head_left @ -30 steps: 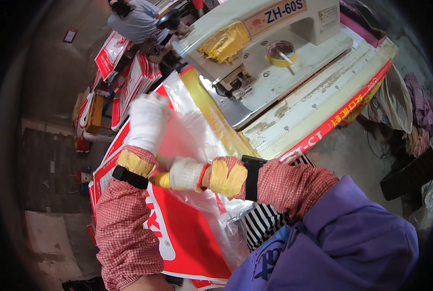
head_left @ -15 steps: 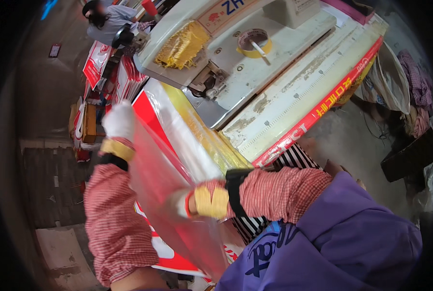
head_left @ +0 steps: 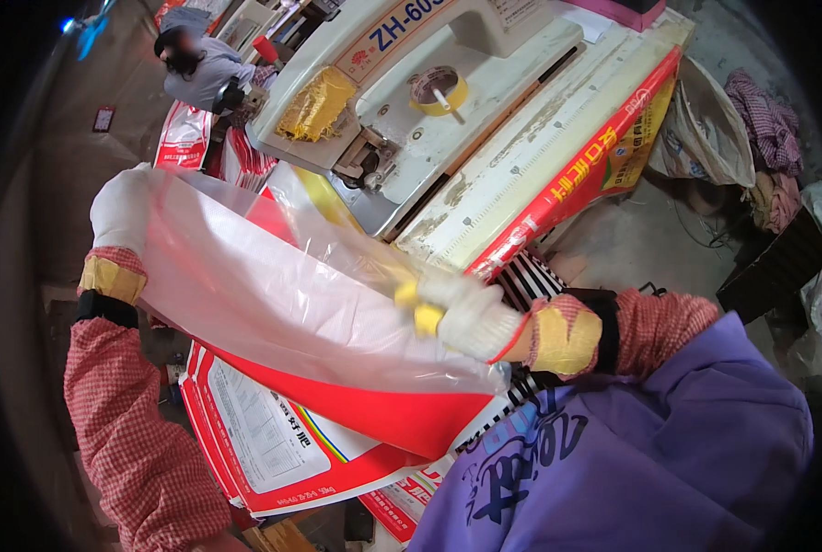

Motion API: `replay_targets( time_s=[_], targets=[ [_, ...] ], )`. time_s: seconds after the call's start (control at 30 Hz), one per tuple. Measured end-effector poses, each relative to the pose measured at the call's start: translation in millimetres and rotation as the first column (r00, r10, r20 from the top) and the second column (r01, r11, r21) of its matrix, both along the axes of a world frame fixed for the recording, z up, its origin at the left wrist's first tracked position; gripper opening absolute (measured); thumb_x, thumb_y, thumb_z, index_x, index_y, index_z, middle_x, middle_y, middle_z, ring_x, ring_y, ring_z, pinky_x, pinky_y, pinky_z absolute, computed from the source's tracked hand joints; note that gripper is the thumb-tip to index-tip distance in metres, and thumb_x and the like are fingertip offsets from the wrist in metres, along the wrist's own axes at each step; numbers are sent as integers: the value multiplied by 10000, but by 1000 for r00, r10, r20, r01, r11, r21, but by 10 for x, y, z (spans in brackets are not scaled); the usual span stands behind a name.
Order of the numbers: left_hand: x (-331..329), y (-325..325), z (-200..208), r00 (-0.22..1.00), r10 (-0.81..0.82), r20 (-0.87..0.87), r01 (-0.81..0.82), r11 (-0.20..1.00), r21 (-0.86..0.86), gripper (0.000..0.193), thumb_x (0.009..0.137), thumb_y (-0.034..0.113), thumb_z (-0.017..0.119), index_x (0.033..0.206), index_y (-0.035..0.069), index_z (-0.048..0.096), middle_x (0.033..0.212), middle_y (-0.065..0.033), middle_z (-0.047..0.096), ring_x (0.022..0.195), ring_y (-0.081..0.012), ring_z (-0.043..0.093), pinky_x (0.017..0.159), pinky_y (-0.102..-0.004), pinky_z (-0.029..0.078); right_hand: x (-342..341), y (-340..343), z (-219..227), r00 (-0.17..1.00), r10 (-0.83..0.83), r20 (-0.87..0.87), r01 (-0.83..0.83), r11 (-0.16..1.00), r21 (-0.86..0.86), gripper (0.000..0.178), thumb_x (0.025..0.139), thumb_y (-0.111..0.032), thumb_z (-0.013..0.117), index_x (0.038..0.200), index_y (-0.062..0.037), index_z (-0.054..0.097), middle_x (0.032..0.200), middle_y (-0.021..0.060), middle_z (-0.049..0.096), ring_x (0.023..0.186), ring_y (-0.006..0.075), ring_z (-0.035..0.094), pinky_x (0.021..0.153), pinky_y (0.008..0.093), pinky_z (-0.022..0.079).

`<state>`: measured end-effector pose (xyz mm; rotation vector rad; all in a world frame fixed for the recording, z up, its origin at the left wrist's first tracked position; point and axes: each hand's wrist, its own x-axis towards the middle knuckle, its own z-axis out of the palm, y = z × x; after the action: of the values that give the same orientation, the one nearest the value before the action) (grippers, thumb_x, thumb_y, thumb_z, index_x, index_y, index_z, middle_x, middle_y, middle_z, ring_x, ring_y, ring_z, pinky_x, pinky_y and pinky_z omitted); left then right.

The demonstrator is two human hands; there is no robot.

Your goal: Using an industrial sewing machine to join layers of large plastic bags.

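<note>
Stretching between both gloved hands, a clear plastic liner bag (head_left: pixel 291 304) is held spread above a red and white printed sack (head_left: pixel 337 432), just in front of the cream sewing machine (head_left: pixel 429 101) on its worn tabletop (head_left: pixel 521 175). The left hand (head_left: pixel 121 207) is closed on the liner's far upper corner, raised and well apart from the right hand (head_left: pixel 471 317), which is clenched around the near edge together with something yellow that cannot be made out clearly. The sack hangs below the liner, its printed panel facing up and its lower end over a stack of similar sacks (head_left: pixel 402 506). A slip seems likely if the thin film slides through the thick gloves; the liner could also snag or tear on the machine's edge nearby. Further back, another person (head_left: pixel 199 64) is bent over more sacks.
</note>
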<state>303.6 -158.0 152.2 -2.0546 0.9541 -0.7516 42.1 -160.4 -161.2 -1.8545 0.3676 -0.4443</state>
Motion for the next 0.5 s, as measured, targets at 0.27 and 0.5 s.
replay_targets(
  time_s=[0.27,0.5],
  targets=[
    [-39,-15,-231,997,-60,37,60,998,9,199,846,169,423,952,70,559,925,-149,637,863,-316,619,725,-407,499,137,-356,550,972,126,-201,-42,926,376,608,720,-245,649,1245,-72,396,910,188,595,702,328,606,633,377,515],
    [-62,70,-265,999,-39,32,38,998,49,242,842,179,428,1044,64,496,902,-160,635,866,-315,618,727,-406,492,124,32,514,991,114,-65,-85,935,346,401,779,-222,566,1145,-60,535,751,133,632,629,252,618,558,396,476]
  ],
)
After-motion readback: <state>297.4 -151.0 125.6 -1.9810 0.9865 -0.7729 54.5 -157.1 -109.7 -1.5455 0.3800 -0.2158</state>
